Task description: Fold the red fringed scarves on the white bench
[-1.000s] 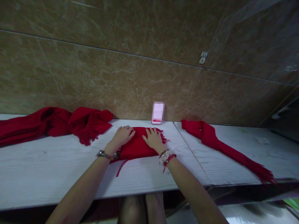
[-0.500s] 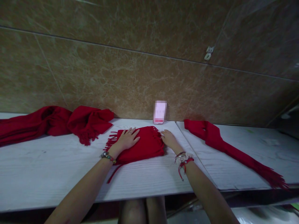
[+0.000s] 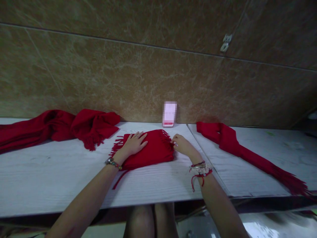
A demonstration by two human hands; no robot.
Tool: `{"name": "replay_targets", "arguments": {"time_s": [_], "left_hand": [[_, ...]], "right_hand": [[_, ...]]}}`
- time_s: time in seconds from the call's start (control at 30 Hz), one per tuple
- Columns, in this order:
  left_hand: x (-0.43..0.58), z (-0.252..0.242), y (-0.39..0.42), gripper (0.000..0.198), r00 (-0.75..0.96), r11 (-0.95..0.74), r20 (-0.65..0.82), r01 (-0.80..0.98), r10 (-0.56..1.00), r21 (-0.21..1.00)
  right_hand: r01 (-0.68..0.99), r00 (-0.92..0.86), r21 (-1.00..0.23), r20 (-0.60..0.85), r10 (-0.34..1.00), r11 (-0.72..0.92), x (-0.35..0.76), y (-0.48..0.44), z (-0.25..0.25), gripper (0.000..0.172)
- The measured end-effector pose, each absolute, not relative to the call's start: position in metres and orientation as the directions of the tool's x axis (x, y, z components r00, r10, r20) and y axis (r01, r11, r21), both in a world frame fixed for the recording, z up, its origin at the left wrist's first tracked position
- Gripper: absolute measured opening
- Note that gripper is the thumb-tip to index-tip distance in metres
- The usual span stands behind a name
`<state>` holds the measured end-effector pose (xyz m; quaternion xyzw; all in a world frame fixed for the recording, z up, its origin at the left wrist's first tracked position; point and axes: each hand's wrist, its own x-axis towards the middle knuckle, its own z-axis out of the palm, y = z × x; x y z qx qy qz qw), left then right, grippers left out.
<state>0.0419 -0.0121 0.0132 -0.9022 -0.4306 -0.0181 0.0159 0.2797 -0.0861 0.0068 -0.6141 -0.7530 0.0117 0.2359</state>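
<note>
A folded red scarf (image 3: pixel 155 150) with fringe lies on the white table (image 3: pixel 49 178) in front of me. My left hand (image 3: pixel 133 143) rests flat on its left half, fingers spread. At the scarf's right edge, my right hand (image 3: pixel 182 144) has its fingers curled and pinched on the fringe. Both wrists carry bracelets; a red cord hangs from the right one.
A crumpled red scarf (image 3: pixel 74 127) lies at the back left. Another red scarf (image 3: pixel 242 152) stretches across the right table panel toward its front edge. A small pink card (image 3: pixel 169 114) leans against the brown marble wall (image 3: pixel 138 72). My knees show under the table.
My right hand slid off the top of the folded scarf to its right edge and closed on the fringe. My left hand moved a little further onto the scarf.
</note>
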Motion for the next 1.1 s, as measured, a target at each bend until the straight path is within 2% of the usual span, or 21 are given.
{"name": "replay_targets", "arguments": {"time_s": [0.1, 0.17, 0.23, 0.3, 0.47, 0.53, 0.63, 0.73, 0.8, 0.87, 0.97, 1.03, 1.1], "left_hand": [[0.042, 0.014, -0.013, 0.049, 0.628, -0.628, 0.050, 0.778, 0.776, -0.014], [0.041, 0.014, -0.013, 0.049, 0.629, -0.630, 0.053, 0.777, 0.776, -0.011], [0.041, 0.013, -0.013, 0.050, 0.630, -0.631, 0.056, 0.776, 0.775, -0.008], [0.041, 0.012, -0.013, 0.050, 0.629, -0.630, 0.058, 0.777, 0.775, -0.006], [0.040, 0.010, -0.011, 0.050, 0.627, -0.628, 0.068, 0.778, 0.776, -0.001], [0.040, 0.009, -0.010, 0.049, 0.627, -0.629, 0.074, 0.778, 0.776, 0.000], [0.041, 0.009, -0.010, 0.049, 0.627, -0.628, 0.071, 0.778, 0.776, 0.001], [0.041, 0.010, -0.010, 0.049, 0.627, -0.629, 0.068, 0.777, 0.776, 0.005], [0.041, 0.011, -0.011, 0.049, 0.630, -0.632, 0.070, 0.775, 0.774, 0.005], [0.042, 0.012, -0.012, 0.049, 0.629, -0.631, 0.071, 0.776, 0.774, 0.002], [0.042, 0.013, -0.013, 0.049, 0.628, -0.629, 0.073, 0.777, 0.775, -0.004], [0.042, 0.012, -0.013, 0.048, 0.627, -0.628, 0.073, 0.778, 0.776, -0.008], [0.042, 0.012, -0.013, 0.048, 0.627, -0.628, 0.072, 0.778, 0.776, -0.010]], "right_hand": [[0.889, -0.117, -0.349, 0.450, 0.885, 0.295, 0.280, -0.088, 0.011, 0.028], [0.843, -0.213, -0.342, 0.497, 0.842, 0.415, 0.271, -0.088, 0.013, 0.033], [0.821, -0.317, -0.301, 0.464, 0.827, 0.484, 0.260, -0.088, 0.012, 0.035], [0.860, -0.329, -0.254, 0.389, 0.861, 0.443, 0.256, -0.088, 0.010, 0.034], [0.977, -0.112, -0.144, 0.287, 0.951, 0.159, 0.277, -0.092, 0.007, 0.025], [0.968, -0.088, -0.190, 0.351, 0.932, 0.163, 0.284, -0.091, 0.008, 0.030], [0.911, -0.163, -0.254, 0.499, 0.851, 0.324, 0.280, -0.087, 0.008, 0.044], [0.889, -0.276, -0.208, 0.468, 0.840, 0.409, 0.265, -0.083, 0.005, 0.044], [0.922, -0.268, -0.160, 0.395, 0.879, 0.353, 0.260, -0.083, 0.003, 0.040], [0.965, -0.186, -0.112, 0.349, 0.919, 0.238, 0.263, -0.085, 0.002, 0.034], [0.989, -0.039, -0.122, 0.345, 0.938, 0.086, 0.276, -0.089, 0.002, 0.027], [0.976, -0.003, -0.198, 0.409, 0.913, 0.092, 0.281, -0.088, 0.003, 0.029], [0.947, -0.035, -0.262, 0.496, 0.868, 0.188, 0.277, -0.084, 0.002, 0.031]]}}
